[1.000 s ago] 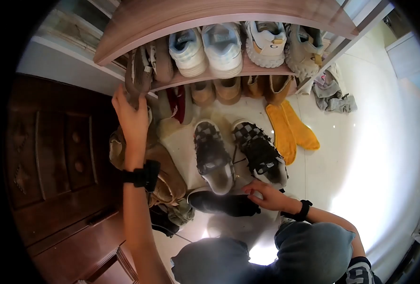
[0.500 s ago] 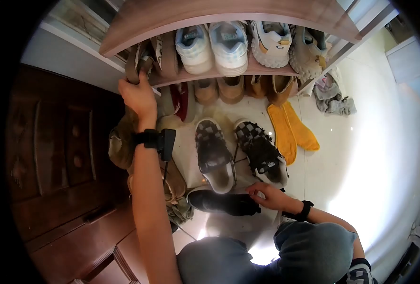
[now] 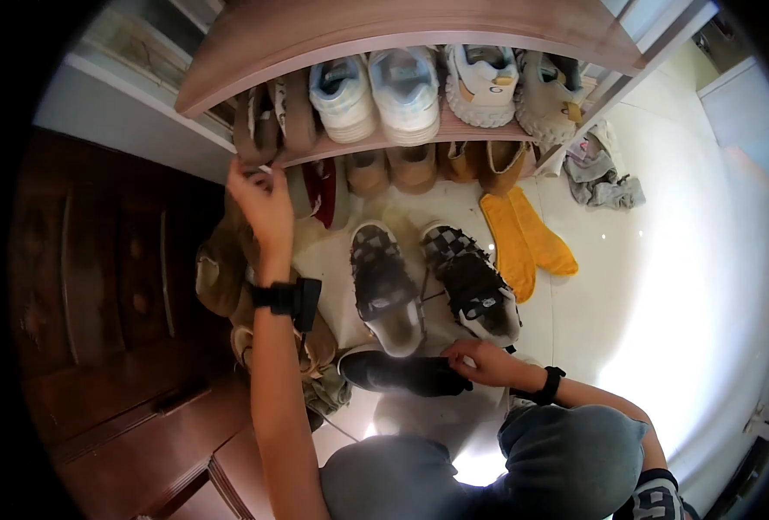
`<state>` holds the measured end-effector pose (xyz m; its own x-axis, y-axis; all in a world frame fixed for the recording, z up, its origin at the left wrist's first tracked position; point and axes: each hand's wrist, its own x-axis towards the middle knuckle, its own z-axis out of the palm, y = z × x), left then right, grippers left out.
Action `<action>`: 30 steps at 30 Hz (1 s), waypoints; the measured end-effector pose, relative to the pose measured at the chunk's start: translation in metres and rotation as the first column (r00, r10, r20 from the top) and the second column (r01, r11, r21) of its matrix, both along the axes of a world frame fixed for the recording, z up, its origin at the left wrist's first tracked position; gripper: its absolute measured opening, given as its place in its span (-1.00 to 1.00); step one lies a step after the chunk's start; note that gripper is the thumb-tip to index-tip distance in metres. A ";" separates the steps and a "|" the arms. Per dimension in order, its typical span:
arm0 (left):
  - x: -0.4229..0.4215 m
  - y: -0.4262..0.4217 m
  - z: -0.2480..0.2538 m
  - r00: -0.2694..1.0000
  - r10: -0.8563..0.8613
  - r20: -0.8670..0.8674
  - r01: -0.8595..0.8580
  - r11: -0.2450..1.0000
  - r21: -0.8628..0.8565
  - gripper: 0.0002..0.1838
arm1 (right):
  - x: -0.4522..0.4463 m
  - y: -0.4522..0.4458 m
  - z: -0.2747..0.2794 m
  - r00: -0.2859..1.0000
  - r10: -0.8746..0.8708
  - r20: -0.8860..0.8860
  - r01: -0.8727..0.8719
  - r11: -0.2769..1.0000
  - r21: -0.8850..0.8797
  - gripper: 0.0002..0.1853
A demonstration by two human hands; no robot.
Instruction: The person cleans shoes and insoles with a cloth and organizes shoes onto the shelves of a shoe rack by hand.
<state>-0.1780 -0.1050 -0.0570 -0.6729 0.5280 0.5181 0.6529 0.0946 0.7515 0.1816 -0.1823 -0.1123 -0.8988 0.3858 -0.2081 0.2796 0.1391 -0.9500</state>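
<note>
The left hand (image 3: 261, 206), fingers loose and apart, is by a brown shoe (image 3: 253, 130) on the shelf (image 3: 332, 152), and the right hand (image 3: 486, 362) curls near a black shoe (image 3: 393, 373), but nobody can tell if it grips.

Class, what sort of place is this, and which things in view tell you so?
Probably a home's entryway or shoe corner: a wooden shoe rack holds a row of shoes, including white sneakers, more shoes such as the checkered pair stand on the tiled floor, and a dark wooden door seems to be beside them.
</note>
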 end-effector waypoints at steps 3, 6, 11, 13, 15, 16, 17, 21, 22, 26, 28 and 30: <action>0.021 -0.010 0.022 0.985 0.034 -0.168 -0.032 0.999 0.013 -0.57 | 0.004 0.019 -0.005 0.994 0.004 -0.107 0.024 0.967 0.254 -0.77; 0.030 0.000 0.038 0.893 -0.018 -0.450 0.011 1.000 -0.018 -0.59 | 0.001 0.065 0.012 0.971 -0.173 -0.168 0.218 0.927 0.305 -0.73; 0.080 0.046 0.066 0.676 -0.447 -0.586 0.340 0.894 -0.290 -0.44 | -0.003 0.148 0.072 0.707 -0.566 -0.423 0.684 0.396 0.613 -0.60; 0.090 0.058 0.059 0.662 -0.441 -0.606 0.295 0.897 -0.330 -0.40 | -0.009 0.172 0.097 0.743 -0.499 -0.447 0.608 0.223 0.762 -0.50; 0.095 0.070 0.056 0.654 -0.410 -0.635 0.184 0.901 -0.393 -0.41 | -0.017 0.198 0.110 0.793 -0.445 -0.415 0.527 0.162 0.834 -0.45; 0.096 0.074 0.057 0.656 -0.408 -0.635 0.183 0.902 -0.391 -0.41 | -0.024 0.211 0.114 0.830 -0.398 -0.390 0.449 0.063 0.891 -0.43; 0.096 0.077 0.058 0.659 -0.406 -0.634 0.130 0.891 -0.436 -0.44 | -0.031 0.222 0.116 0.864 -0.355 -0.357 0.367 -0.040 0.929 -0.41; 0.095 0.078 0.060 0.694 -0.394 -0.603 0.063 0.867 -0.494 -0.52 | -0.051 0.254 0.118 0.894 -0.365 -0.259 0.261 -0.045 0.964 -0.47; 0.095 0.078 0.061 0.694 -0.391 -0.605 0.060 0.868 -0.492 -0.52 | -0.055 0.262 0.119 0.894 -0.374 -0.248 0.283 0.042 0.958 -0.51; 0.091 0.077 0.058 0.701 -0.392 -0.596 0.072 0.870 -0.488 -0.52 | -0.061 0.272 0.121 0.885 -0.386 -0.260 0.356 0.202 0.912 -0.60; 0.090 0.077 0.055 0.701 -0.379 -0.604 0.071 0.880 -0.470 -0.52 | -0.057 0.271 0.121 0.906 -0.330 -0.263 0.338 0.195 0.921 -0.60; 0.091 0.078 0.054 0.696 -0.370 -0.615 0.085 0.893 -0.441 -0.54 | -0.056 0.268 0.119 0.924 -0.278 -0.263 0.321 0.187 0.929 -0.61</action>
